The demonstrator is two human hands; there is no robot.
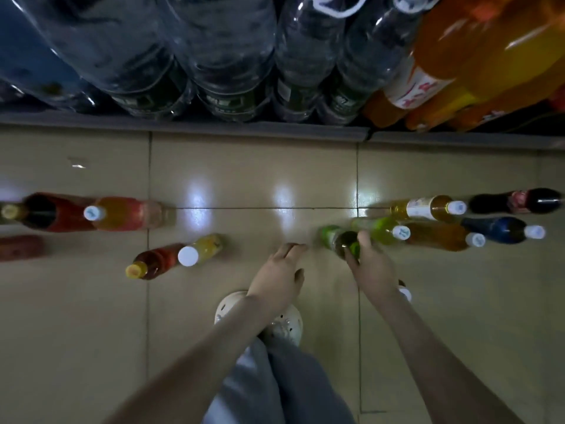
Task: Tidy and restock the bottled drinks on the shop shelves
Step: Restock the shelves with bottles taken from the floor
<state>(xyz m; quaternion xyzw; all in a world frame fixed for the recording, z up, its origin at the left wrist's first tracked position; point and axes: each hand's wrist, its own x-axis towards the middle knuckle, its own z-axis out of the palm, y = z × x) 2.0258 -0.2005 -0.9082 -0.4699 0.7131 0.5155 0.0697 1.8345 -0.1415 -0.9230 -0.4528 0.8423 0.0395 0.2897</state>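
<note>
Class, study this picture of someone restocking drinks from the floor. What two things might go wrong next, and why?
1. The right hand grips the green bottle, which stands close beside the lime bottle; lifting it carelessly may topple that neighbour.
2. Loose bottles stand on the glossy floor near the person's shoe; a step might kick the yellow bottle over.

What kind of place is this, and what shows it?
Probably a shop aisle: a low grey shelf packed with large clear plastic water bottles and big orange soft-drink bottles, with small drink bottles standing on the beige tiled floor.
</note>
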